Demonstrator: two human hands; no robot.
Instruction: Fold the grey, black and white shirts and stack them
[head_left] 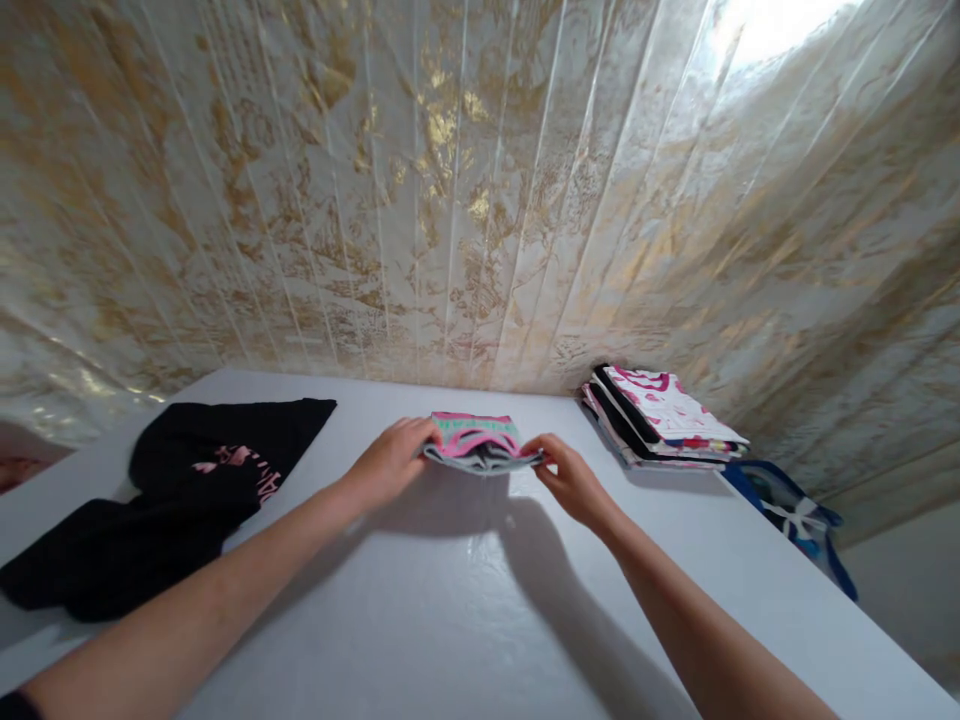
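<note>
A small folded grey garment [480, 440] with pink trim and green lettering is held near the far side of the white table [450, 610]. My left hand [397, 455] pinches its left edge, and my right hand [561, 474] pinches its right edge. The near edge of the cloth looks lifted, with shadows of both arms on the tabletop below. Its pink neckline shows between my hands.
On the left lies a black garment [172, 530] with pink print, loosely spread. A stack of folded clothes [660, 415] sits at the back right. Beyond the right edge is a blue-trimmed clear bag [802, 520]. A gold-patterned curtain [450, 200] hangs behind.
</note>
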